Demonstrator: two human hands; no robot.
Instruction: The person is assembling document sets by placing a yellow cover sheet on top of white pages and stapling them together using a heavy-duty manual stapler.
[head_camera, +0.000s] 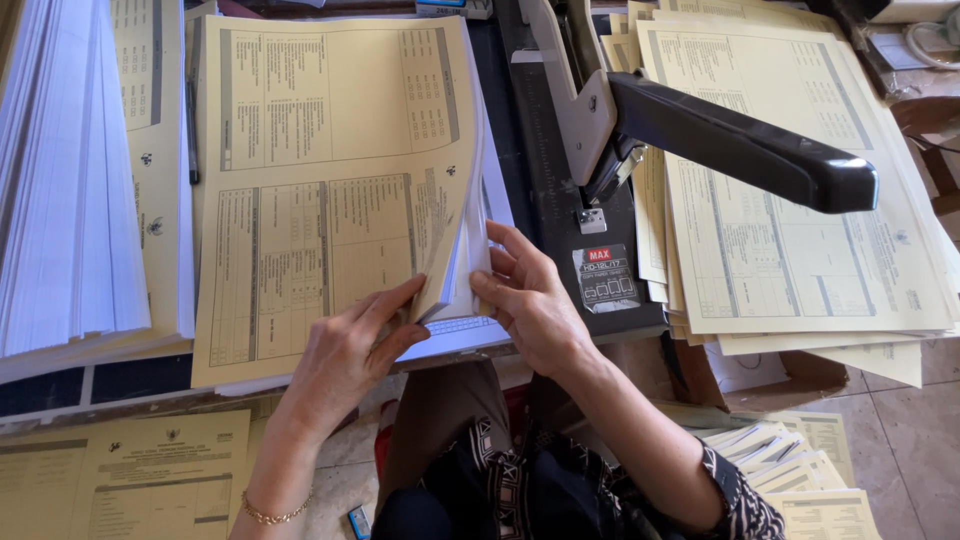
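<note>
Left hand (345, 350) and right hand (525, 300) pinching the lifted yellow cover (330, 190) of a paper stack (470, 330) on the counter, beside a heavy-duty stapler (720, 140).

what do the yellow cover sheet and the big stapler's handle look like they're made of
Yellow cover sheet: thin matte paper, printed with tables; it bends where the left hand lifts its corner.
Stapler handle: probably black plastic with a slight sheen; its bracket looks like grey painted metal.

Left hand (345, 350) and right hand (530, 300) meet, fingers bent, pinching.
</note>
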